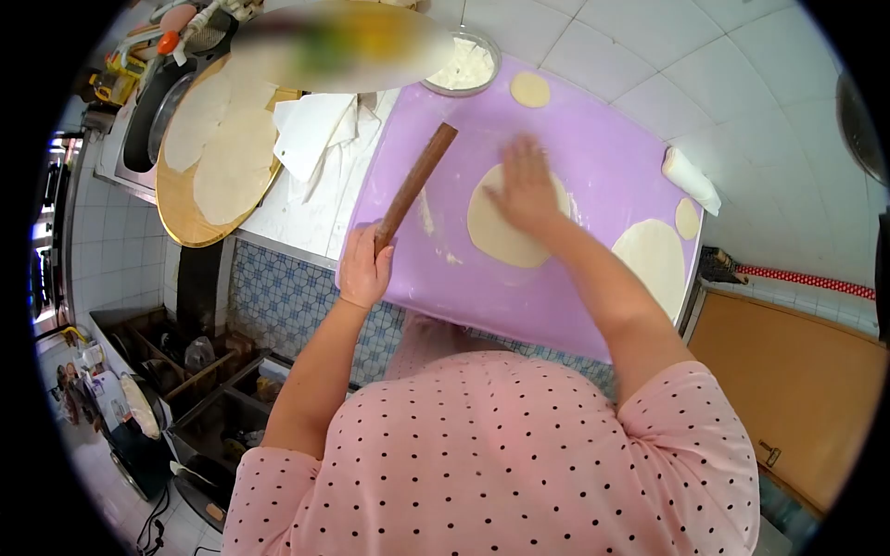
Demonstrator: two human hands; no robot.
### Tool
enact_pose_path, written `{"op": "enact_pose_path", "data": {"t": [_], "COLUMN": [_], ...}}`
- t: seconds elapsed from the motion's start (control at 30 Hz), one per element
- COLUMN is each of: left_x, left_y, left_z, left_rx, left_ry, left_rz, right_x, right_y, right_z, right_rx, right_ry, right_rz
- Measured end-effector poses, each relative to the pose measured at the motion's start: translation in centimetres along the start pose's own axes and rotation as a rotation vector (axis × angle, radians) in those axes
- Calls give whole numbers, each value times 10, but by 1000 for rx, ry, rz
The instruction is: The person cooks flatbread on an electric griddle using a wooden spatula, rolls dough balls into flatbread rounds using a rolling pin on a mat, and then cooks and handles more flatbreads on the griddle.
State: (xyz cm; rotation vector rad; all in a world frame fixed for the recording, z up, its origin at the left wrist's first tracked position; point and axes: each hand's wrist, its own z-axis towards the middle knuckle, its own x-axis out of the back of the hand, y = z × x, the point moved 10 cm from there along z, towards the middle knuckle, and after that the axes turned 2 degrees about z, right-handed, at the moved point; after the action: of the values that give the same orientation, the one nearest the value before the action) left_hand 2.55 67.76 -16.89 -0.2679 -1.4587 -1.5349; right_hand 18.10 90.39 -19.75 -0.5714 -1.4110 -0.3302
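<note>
A wooden rolling pin (419,181) slants up from my left hand (364,266), which is wrapped round its near end at the left edge of a purple mat (519,310). My right hand (528,190), a little blurred, lies flat with fingers stretched over a round sheet of dough (501,232) in the middle of the mat. Streaks of flour mark the mat beside this sheet. A larger dough sheet (651,264) lies at the right, near a small dough disc (687,219). Another small disc (530,89) rests at the back.
At the back stands a glass bowl (477,63) of white flour. A rolled white cloth or paper (691,179) lies at the mat's right edge. To the left are white cloths (315,134) and a golden tray (167,208) with several flat dough sheets. A blurred round object (343,46) overhangs the back left.
</note>
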Motion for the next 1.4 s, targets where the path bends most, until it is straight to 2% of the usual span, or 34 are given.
{"op": "enact_pose_path", "data": {"t": [0.07,0.17,0.27,0.37,0.47,0.57,0.67,0.77,0.83,0.87,0.97,1.1,1.17,1.27,1.37,1.4], "left_x": [0,-3,-1,-1,-1,2,4,7,6,8,6,4,6,5,0,0], "left_y": [-1,-5,-4,-3,-4,-4,-9,-14,-15,-9,-9,-10,-8,-8,-12,-11], "left_z": [-1,-1,-2,-3,-2,-1,4,4,4,6,6,2,2,4,1,1], "left_rx": [13,37,8,1,8,3,39,102,114,54,101,104,94,74,85,89], "left_ry": [-7,-41,-42,-23,-32,-26,-8,11,21,28,-24,-22,-12,-13,-37,-47], "left_rz": [0,-5,-9,-28,-42,-73,-104,-116,-108,-110,-142,-113,-103,-87,-59,-59], "right_x": [-10,3,-4,-1,5,39,82,110,86,71,40,-1,-1,21,56,58], "right_y": [-41,-82,-51,1,27,27,16,-8,-3,0,-1,11,12,14,16,15], "right_z": [0,-46,-90,-72,-25,10,42,95,151,174,218,248,251,239,182,158], "right_rx": [53,244,227,189,-36,-85,-32,217,57,-21,-72,-62,-74,-72,-305,-297], "right_ry": [-69,-156,-402,-259,-153,169,264,453,196,68,-97,-149,-190,-97,-128,-138], "right_rz": [71,133,28,-106,-61,205,443,350,322,306,204,183,147,369,873,904]}}
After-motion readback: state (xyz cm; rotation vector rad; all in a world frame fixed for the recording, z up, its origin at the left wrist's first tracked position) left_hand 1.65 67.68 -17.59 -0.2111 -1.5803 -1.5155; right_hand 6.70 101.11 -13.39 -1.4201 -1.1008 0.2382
